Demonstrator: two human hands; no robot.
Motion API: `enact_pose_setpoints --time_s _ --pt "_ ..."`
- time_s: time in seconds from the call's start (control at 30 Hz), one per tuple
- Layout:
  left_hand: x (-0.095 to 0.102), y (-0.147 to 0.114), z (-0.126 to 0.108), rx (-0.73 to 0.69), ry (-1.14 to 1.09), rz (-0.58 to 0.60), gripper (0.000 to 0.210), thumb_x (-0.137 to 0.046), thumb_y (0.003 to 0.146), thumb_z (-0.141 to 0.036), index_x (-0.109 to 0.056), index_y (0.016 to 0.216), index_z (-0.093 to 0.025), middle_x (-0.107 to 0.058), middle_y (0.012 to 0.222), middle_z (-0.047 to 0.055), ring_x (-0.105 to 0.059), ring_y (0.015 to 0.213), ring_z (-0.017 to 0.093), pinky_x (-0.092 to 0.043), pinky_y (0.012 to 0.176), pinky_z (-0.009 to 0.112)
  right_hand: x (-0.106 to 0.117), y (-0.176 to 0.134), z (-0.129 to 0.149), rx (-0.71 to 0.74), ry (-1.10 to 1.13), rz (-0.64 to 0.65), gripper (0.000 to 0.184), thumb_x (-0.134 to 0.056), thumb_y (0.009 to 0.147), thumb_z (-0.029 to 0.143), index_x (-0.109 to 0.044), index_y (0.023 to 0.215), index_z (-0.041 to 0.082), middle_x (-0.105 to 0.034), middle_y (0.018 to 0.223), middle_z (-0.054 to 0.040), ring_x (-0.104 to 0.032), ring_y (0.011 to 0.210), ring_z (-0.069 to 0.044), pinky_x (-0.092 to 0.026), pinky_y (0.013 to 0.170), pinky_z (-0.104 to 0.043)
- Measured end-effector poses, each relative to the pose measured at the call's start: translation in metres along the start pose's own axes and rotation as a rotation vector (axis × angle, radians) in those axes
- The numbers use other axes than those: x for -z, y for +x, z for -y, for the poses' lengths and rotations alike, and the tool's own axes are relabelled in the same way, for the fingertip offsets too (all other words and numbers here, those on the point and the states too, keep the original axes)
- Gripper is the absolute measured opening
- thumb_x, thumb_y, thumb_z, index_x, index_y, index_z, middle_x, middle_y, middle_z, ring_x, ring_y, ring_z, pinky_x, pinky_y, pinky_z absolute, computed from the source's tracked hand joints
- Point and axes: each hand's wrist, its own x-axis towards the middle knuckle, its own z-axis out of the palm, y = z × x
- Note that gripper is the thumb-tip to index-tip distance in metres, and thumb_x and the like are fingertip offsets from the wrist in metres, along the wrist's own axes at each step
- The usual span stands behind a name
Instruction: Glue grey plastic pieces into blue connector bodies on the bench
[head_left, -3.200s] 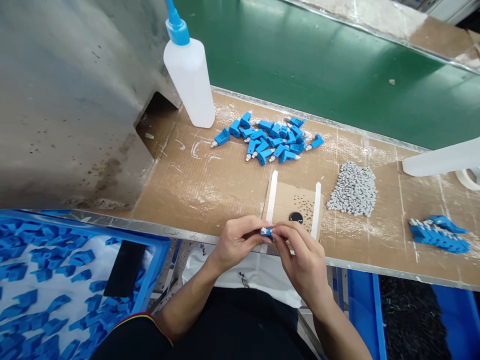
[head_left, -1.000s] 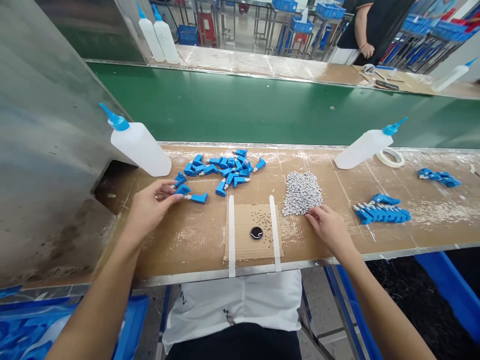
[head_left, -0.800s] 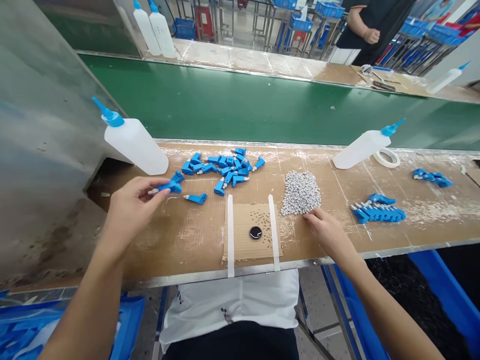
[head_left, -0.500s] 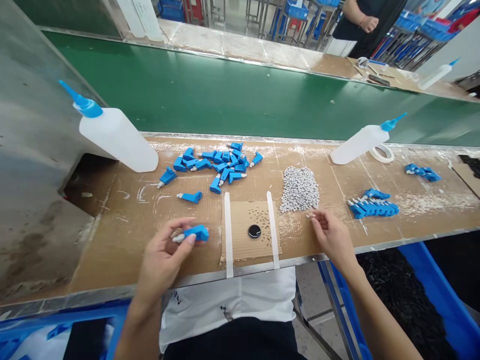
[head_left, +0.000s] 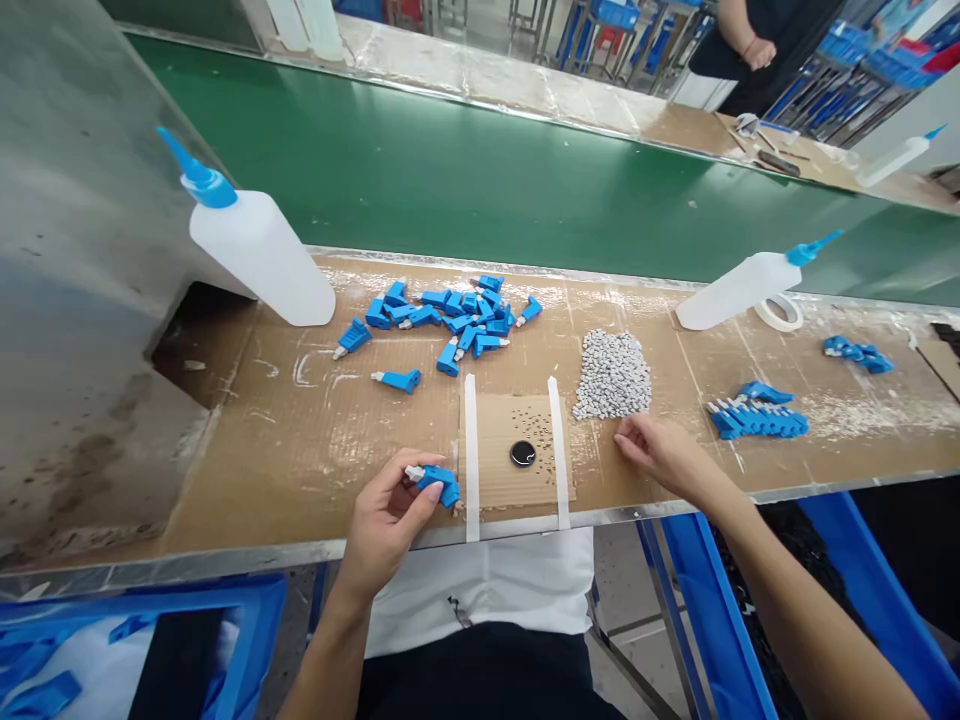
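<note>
My left hand (head_left: 386,515) holds a blue plastic piece with a white tip (head_left: 442,486) between thumb and fingers, above the table just left of the cardboard pad (head_left: 495,485). My right hand (head_left: 656,452) is closed in a pinch by the near edge of a pile of small grey pellets (head_left: 613,375); whatever its fingertips hold is hidden. On the pad, between two white tape strips, sits a small round black dish (head_left: 523,453) that looks filled with shiny dark liquid. A loose heap of similar blue pieces (head_left: 469,318) lies beyond the pad.
White bottles with blue nozzles stand at left (head_left: 262,260) and lean at right (head_left: 739,292), near a tape roll (head_left: 780,312). Blue pieces lie in a row (head_left: 765,422) at right. A green belt (head_left: 495,185) runs behind. Blue bins flank me below; a person stands across.
My left hand has moved right, closer to the pad, with the blue piece turned in its fingers. My right fingers have curled in closer at the pile's near edge. The view has shifted slightly.
</note>
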Motion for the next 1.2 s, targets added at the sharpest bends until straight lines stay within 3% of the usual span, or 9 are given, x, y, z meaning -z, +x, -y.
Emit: enact_pose_setpoints --time_s 0.17,0.3,0.43,0.63,0.8,1.03,1.2 --pt "-0.001 -0.001 0.004 -0.028 -0.032 -0.003 0.016 -0.073 0.09 -0.031 -0.076 0.101 -0.02 -0.066 0.088 0.003 -0.063 0.074 0.015 -0.056 0.066 0.024 -0.042 -0.008 0.044 0.28 -0.044 -0.185 0.022 -0.041 0.105 0.027 -0.054 0.089 0.023 -0.065 0.081 -0.0057 -0.061 0.072 -0.021 -0.048 0.066 -0.032" --pt "-0.001 0.0 0.001 -0.034 -0.022 0.015 0.016 -0.072 0.091 -0.031 -0.076 0.101 -0.019 -0.064 0.086 0.003 -0.062 0.074 0.015 -0.055 0.066 0.025 -0.054 -0.01 0.056 0.386 -0.122 -0.228 0.025 -0.039 0.109 0.025 -0.056 0.09 0.023 -0.063 0.083 -0.0063 -0.06 0.074 -0.022 -0.049 0.068 -0.033" --pt "-0.002 -0.001 0.0 -0.017 -0.019 0.011 0.018 -0.072 0.091 -0.033 -0.076 0.103 -0.02 -0.065 0.086 0.003 -0.062 0.074 0.016 -0.055 0.067 0.026 -0.047 -0.009 0.052 0.394 -0.126 -0.196 0.026 -0.038 0.109 0.023 -0.059 0.094 0.023 -0.064 0.084 -0.0064 -0.062 0.076 -0.022 -0.05 0.069 -0.034" --pt "-0.001 -0.001 0.002 -0.037 -0.015 0.013 0.019 -0.07 0.092 -0.032 -0.077 0.104 -0.019 -0.068 0.089 0.005 -0.064 0.077 0.017 -0.056 0.07 0.027 -0.035 -0.002 0.05 0.304 0.051 -0.071 0.02 -0.044 0.105 0.026 -0.055 0.088 0.025 -0.065 0.081 -0.0043 -0.062 0.072 -0.021 -0.05 0.065 -0.032" --pt "0.0 -0.001 0.002 -0.047 -0.016 0.014 0.018 -0.069 0.093 -0.029 -0.077 0.105 -0.02 -0.068 0.089 0.005 -0.065 0.077 0.017 -0.056 0.069 0.027 -0.029 -0.002 0.061 0.238 0.142 -0.078 0.016 -0.047 0.102 0.024 -0.051 0.087 0.025 -0.063 0.079 -0.0022 -0.061 0.069 -0.019 -0.047 0.063 -0.029" --pt "0.0 -0.002 0.002 -0.027 -0.015 0.027 0.018 -0.069 0.092 -0.029 -0.077 0.105 -0.019 -0.068 0.091 0.005 -0.065 0.08 0.017 -0.057 0.071 0.027 -0.038 -0.006 0.089 0.271 0.054 -0.118 0.018 -0.044 0.106 0.025 -0.053 0.09 0.025 -0.063 0.081 -0.0029 -0.06 0.071 -0.019 -0.046 0.064 -0.03" --pt "0.001 -0.003 0.004 -0.048 -0.025 0.034 0.017 -0.068 0.093 -0.027 -0.077 0.106 -0.02 -0.069 0.094 0.006 -0.067 0.084 0.018 -0.057 0.074 0.027 -0.045 0.0 0.094 0.318 -0.092 -0.099 0.025 -0.039 0.109 0.029 -0.053 0.089 0.024 -0.063 0.082 -0.0046 -0.06 0.071 -0.02 -0.044 0.064 -0.03"
